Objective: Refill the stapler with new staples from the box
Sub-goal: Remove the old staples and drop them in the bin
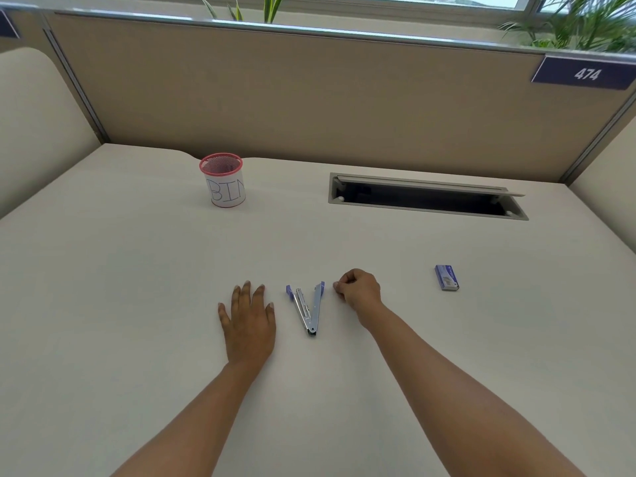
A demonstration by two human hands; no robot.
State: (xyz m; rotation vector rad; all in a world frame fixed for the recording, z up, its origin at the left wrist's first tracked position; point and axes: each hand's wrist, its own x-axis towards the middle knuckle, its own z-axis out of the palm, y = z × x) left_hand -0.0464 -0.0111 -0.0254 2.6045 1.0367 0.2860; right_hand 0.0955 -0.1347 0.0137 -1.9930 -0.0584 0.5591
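Note:
A small purple and metal stapler [308, 308] lies on the beige desk, swung apart into a V with its hinge toward me. My left hand [248, 315] rests flat on the desk just left of it, fingers spread. My right hand [359, 289] sits just right of the stapler with its fingers curled into a loose fist; whether it holds anything between them is hidden. A small purple staple box [446, 277] lies farther right on the desk, apart from both hands.
A pink mesh cup [225, 180] with a paper label reading BIN stands at the back left. A cable slot [426, 197] with its lid raised is set into the desk at the back right. A partition wall closes off the rear.

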